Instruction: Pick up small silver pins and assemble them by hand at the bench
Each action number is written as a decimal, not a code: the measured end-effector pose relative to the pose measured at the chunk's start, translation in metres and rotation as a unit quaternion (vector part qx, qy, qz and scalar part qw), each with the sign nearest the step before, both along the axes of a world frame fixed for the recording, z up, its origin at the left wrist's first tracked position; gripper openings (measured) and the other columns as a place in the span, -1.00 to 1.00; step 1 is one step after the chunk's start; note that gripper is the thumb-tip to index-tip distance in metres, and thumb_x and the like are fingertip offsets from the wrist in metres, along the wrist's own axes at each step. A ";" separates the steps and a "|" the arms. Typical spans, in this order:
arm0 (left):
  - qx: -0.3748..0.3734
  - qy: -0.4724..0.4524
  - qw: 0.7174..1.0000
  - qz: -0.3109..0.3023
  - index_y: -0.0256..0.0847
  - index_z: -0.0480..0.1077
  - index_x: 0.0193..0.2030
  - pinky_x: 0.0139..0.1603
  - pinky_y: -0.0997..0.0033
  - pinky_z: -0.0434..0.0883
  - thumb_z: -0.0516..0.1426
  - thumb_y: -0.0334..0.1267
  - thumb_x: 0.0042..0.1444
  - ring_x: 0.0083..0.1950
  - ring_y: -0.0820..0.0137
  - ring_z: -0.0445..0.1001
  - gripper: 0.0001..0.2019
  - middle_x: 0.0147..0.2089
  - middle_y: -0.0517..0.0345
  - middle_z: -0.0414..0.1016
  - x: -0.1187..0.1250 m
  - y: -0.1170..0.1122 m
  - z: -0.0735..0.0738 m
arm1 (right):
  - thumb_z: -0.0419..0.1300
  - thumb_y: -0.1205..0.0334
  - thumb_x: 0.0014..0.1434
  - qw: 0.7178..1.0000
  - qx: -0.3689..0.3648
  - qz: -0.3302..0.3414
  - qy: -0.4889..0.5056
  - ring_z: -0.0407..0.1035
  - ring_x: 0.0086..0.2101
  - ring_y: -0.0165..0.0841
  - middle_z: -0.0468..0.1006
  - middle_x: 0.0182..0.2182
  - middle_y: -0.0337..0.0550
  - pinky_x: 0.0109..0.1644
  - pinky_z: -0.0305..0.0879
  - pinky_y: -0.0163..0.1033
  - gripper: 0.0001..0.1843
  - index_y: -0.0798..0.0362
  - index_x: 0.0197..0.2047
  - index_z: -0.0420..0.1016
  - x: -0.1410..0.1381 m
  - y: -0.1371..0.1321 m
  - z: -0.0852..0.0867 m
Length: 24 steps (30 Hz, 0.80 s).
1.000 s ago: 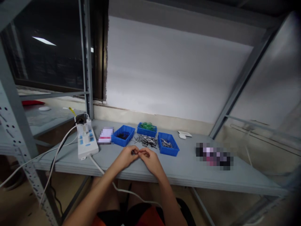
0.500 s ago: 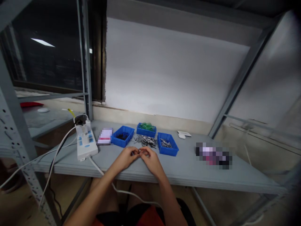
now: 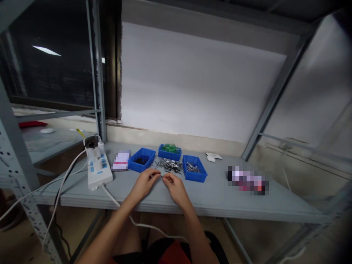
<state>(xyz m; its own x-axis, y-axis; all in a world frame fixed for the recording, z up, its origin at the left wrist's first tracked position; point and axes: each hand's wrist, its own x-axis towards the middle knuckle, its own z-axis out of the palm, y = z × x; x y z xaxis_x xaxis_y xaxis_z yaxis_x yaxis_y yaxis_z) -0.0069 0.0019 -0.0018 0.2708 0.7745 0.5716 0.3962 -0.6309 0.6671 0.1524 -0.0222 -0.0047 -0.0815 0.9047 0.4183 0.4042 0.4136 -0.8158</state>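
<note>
My left hand and my right hand meet fingertip to fingertip over the grey shelf, each pinching one end of a small thin metal part. Just beyond them lies a loose pile of metal pins. Three blue trays stand around the pile: one with dark pieces on the left, one with green pieces behind, one with metal pieces on the right.
A white power strip with white cables lies at the shelf's left end. A small white object sits behind the right tray. Blurred items lie left of the trays and far right. Steel uprights frame both sides.
The view has drifted slightly. My hands stay together at the same spot, fingers still working the small part.
</note>
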 end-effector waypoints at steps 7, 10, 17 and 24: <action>0.013 0.007 0.999 -0.037 -0.23 0.46 -0.32 -0.18 0.46 0.32 0.05 -0.23 0.12 -0.24 0.38 0.42 -0.81 -0.32 0.11 0.49 0.001 -0.007 0.008 | 0.06 0.22 0.12 0.998 -0.014 0.049 -0.035 0.36 -0.38 -0.35 0.51 -0.41 -0.22 -0.28 0.23 -0.30 -0.86 0.03 -0.31 0.42 -0.005 -0.007 0.004; 0.008 -0.008 1.000 -0.027 -0.23 0.45 -0.28 -0.16 0.45 0.32 0.05 -0.22 0.12 -0.22 0.38 0.42 -0.81 -0.28 0.10 0.50 0.001 -0.006 0.007 | 0.03 0.25 0.14 0.999 -0.015 0.042 -0.028 0.35 -0.39 -0.36 0.49 -0.42 -0.22 -0.28 0.23 -0.31 -0.87 0.04 -0.29 0.38 -0.004 -0.008 0.004; -0.009 -0.002 0.999 -0.053 -0.23 0.44 -0.26 -0.19 0.47 0.34 0.07 -0.24 0.10 -0.22 0.39 0.42 -0.83 -0.28 0.12 0.49 0.002 -0.006 0.006 | 0.03 0.27 0.13 0.998 0.000 0.056 -0.030 0.37 -0.37 -0.36 0.50 -0.41 -0.22 -0.26 0.23 -0.30 -0.88 0.04 -0.31 0.39 -0.003 -0.008 0.004; -0.042 -0.022 0.997 -0.065 -0.27 0.39 -0.32 -0.21 0.47 0.35 0.06 -0.25 0.08 -0.28 0.41 0.42 -0.86 -0.35 0.15 0.48 0.004 -0.008 0.005 | 0.05 0.13 0.15 0.999 0.021 -0.001 0.028 0.39 -0.35 -0.34 0.51 -0.39 -0.20 -0.24 0.27 -0.28 -0.81 0.03 -0.30 0.42 -0.002 -0.005 0.003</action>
